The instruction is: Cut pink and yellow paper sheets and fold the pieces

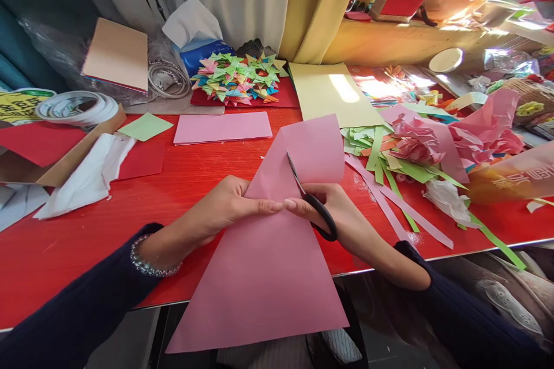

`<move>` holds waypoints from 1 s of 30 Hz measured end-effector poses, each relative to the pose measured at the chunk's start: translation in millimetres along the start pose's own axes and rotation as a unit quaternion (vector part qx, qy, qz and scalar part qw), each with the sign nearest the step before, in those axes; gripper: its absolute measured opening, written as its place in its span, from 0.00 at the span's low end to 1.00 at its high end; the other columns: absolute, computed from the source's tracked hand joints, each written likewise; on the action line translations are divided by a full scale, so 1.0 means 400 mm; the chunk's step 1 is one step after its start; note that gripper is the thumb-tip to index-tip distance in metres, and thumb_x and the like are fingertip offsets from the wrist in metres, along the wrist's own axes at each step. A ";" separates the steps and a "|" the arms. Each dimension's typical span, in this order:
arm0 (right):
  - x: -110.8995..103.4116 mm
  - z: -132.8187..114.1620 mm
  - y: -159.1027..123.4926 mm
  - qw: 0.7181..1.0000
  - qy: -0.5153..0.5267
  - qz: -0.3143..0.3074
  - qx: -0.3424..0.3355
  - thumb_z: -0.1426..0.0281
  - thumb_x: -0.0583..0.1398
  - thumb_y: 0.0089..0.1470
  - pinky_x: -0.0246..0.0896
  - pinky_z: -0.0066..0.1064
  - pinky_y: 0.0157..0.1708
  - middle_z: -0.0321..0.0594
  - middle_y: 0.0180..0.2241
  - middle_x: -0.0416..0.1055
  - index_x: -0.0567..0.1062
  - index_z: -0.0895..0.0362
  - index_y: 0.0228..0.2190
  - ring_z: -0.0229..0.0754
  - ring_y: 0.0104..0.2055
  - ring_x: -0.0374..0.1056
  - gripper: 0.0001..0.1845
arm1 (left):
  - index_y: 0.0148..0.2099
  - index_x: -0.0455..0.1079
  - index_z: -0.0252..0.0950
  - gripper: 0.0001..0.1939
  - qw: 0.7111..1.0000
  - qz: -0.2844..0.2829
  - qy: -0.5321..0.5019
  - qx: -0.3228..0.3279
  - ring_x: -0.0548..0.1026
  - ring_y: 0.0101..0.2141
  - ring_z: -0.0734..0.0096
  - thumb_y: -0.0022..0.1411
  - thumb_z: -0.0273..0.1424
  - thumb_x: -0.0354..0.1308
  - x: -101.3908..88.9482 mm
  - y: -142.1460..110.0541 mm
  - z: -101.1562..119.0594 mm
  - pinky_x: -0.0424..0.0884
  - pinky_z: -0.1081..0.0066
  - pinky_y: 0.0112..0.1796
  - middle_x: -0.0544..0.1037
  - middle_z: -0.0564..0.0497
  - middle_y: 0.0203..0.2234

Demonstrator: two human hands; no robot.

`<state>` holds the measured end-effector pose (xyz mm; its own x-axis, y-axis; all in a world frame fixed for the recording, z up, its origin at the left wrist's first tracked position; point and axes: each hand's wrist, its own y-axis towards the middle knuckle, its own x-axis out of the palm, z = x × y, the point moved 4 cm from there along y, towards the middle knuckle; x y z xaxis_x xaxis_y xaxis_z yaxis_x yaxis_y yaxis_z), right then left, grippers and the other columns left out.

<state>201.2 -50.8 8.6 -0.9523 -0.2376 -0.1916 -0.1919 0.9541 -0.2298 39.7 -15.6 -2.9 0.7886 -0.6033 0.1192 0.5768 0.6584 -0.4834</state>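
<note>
A large sheet of pink paper spans the middle, its lower part hanging over the table's front edge and its upper right part curling over. My left hand grips its left side, thumb on top and fingers hidden underneath. My right hand pinches the right side, its thumb tip almost meeting the left thumb. Black-handled scissors hang on my right hand, with the blades pointing up and away across the paper. Whether the blades are apart cannot be made out.
On the red table lie folded pink sheets, a green square and a pale yellow sheet. Folded paper stars are heaped at the back. Paper strips and crumpled pink paper spread rightward. Tape rolls stand left.
</note>
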 end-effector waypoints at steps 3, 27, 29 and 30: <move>0.000 -0.005 0.001 1.000 -0.005 0.000 -0.001 0.52 0.64 0.45 0.34 0.27 0.19 0.29 0.20 0.44 0.57 0.56 0.18 0.31 0.22 0.42 0.26 | 0.34 0.78 0.36 0.13 1.000 -0.015 -0.005 -0.016 0.79 0.29 0.66 0.49 0.40 0.66 0.008 -0.004 0.005 0.73 0.75 0.27 0.81 0.49 0.29; -0.003 -0.024 0.012 0.999 -0.009 0.019 -0.026 0.54 0.64 0.45 0.35 0.25 0.18 0.28 0.19 0.44 0.55 0.56 0.18 0.30 0.21 0.41 0.27 | 0.30 0.76 0.33 0.07 0.997 -0.049 -0.016 -0.050 0.76 0.22 0.74 0.54 0.32 0.64 0.041 -0.011 0.012 0.70 0.79 0.23 0.79 0.52 0.22; -0.003 -0.024 0.012 0.999 -0.008 0.019 -0.028 0.54 0.64 0.45 0.35 0.25 0.18 0.28 0.19 0.44 0.56 0.56 0.18 0.30 0.21 0.42 0.26 | 0.30 0.76 0.33 0.06 0.997 -0.057 -0.023 -0.051 0.76 0.22 0.75 0.55 0.32 0.64 0.043 -0.011 0.011 0.70 0.79 0.23 0.78 0.53 0.22; -0.004 -0.024 0.012 0.999 -0.007 0.025 -0.029 0.55 0.65 0.45 0.35 0.25 0.17 0.28 0.19 0.44 0.55 0.56 0.17 0.30 0.21 0.41 0.27 | 0.30 0.76 0.33 0.06 0.997 -0.058 -0.028 -0.049 0.76 0.22 0.76 0.55 0.31 0.64 0.043 -0.011 0.010 0.70 0.80 0.23 0.78 0.53 0.22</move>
<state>199.6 -43.9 17.0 -0.9578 -0.1917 -0.2144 -0.1582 0.9737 -0.1639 51.7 -27.1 4.9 0.7305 -0.6447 0.2255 0.6426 0.5371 -0.5464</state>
